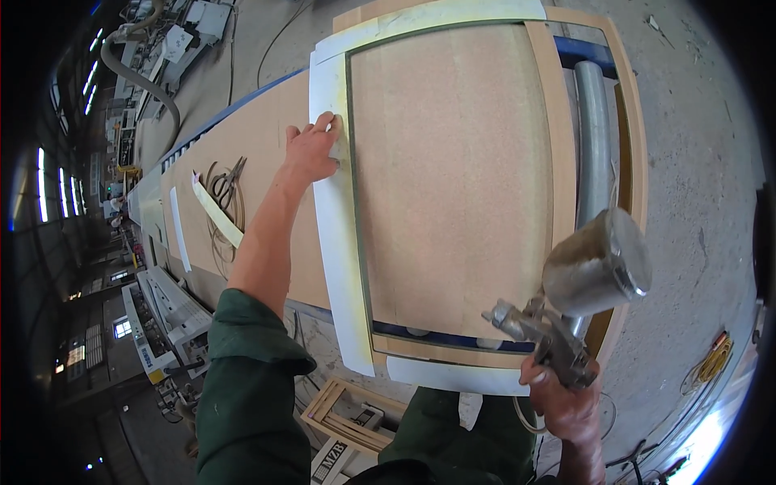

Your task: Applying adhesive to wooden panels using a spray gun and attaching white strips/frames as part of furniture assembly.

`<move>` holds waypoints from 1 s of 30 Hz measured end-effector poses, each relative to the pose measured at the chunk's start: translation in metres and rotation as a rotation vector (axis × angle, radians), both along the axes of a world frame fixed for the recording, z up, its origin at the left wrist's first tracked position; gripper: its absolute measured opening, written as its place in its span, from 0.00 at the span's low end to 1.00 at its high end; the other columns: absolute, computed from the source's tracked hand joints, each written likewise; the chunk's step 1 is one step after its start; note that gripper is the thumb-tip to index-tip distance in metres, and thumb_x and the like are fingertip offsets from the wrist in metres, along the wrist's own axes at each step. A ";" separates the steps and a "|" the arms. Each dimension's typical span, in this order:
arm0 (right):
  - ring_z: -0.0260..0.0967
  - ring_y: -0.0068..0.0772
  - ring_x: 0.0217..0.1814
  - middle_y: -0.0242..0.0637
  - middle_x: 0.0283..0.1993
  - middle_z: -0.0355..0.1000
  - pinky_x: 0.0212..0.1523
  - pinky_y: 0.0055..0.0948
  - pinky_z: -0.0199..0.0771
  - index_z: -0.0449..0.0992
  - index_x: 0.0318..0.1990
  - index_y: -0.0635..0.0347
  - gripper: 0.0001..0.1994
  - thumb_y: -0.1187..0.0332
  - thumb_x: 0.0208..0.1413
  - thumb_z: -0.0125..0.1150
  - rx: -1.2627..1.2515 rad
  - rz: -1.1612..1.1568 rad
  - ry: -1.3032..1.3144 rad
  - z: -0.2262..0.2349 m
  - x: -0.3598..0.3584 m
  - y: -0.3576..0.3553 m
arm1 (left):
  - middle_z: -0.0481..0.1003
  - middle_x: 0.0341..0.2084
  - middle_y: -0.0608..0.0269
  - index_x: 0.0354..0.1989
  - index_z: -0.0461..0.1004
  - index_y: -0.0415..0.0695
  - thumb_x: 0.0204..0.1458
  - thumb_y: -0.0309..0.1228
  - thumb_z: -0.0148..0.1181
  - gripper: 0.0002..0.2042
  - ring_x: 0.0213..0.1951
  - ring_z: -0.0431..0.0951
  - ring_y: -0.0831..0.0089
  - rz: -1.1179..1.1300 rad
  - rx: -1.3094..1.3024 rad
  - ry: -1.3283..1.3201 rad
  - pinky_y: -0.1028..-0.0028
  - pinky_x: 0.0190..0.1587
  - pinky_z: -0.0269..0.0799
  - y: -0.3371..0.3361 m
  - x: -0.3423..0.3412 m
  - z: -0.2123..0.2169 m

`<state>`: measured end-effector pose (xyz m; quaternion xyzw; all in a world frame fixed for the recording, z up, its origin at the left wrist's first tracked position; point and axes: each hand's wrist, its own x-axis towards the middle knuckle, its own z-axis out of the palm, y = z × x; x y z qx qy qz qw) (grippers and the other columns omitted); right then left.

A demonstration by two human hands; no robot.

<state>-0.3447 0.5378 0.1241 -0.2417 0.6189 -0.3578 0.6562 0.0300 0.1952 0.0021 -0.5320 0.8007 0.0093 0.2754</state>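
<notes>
My right hand is wrapped round a metal spray gun at the lower right. Its dented metal cup sits on top, and the nozzle points left over the work. With fingers apart, my left hand touches a white paper strip that runs along the left side of a wooden frame. Yellowish tint marks this strip and the top strip. Another white strip lies along the near edge. Within the frame is a flat brown panel.
Scissors, thin cord and a paper strip lie on a brown board to the left. A metal conveyor roller shows at right. Below stands a small wooden frame. Coiled yellow hose lies on the concrete floor; machines stand left.
</notes>
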 end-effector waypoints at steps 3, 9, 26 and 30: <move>0.63 0.16 0.25 0.26 0.24 0.70 0.27 0.21 0.63 0.78 0.40 0.66 0.10 0.66 0.62 0.66 0.095 0.070 -0.073 0.006 -0.012 0.020 | 0.63 0.66 0.69 0.69 0.64 0.51 0.37 0.28 0.72 0.43 0.60 0.72 0.67 0.000 0.000 -0.009 0.59 0.55 0.57 0.000 0.000 0.001; 0.63 0.16 0.24 0.26 0.24 0.69 0.26 0.21 0.62 0.77 0.40 0.66 0.12 0.63 0.63 0.65 0.096 0.082 -0.054 0.003 -0.008 0.011 | 0.64 0.63 0.69 0.64 0.67 0.48 0.35 0.26 0.69 0.39 0.52 0.76 0.67 -0.074 -0.055 0.041 0.57 0.52 0.57 0.000 0.009 -0.005; 0.58 0.12 0.14 0.23 0.16 0.65 0.16 0.19 0.53 0.77 0.34 0.64 0.20 0.53 0.64 0.65 -0.045 -0.054 0.082 0.002 0.003 -0.001 | 0.66 0.62 0.67 0.65 0.67 0.47 0.35 0.24 0.66 0.39 0.51 0.76 0.65 -0.096 -0.089 -0.010 0.58 0.52 0.59 0.002 0.008 -0.006; 0.69 0.21 0.32 0.31 0.31 0.75 0.36 0.23 0.70 0.77 0.54 0.70 0.19 0.69 0.58 0.70 0.159 0.095 -0.062 0.018 -0.008 0.022 | 0.66 0.62 0.66 0.64 0.67 0.47 0.35 0.23 0.65 0.38 0.51 0.77 0.65 -0.067 -0.073 -0.034 0.58 0.52 0.59 0.002 -0.002 -0.006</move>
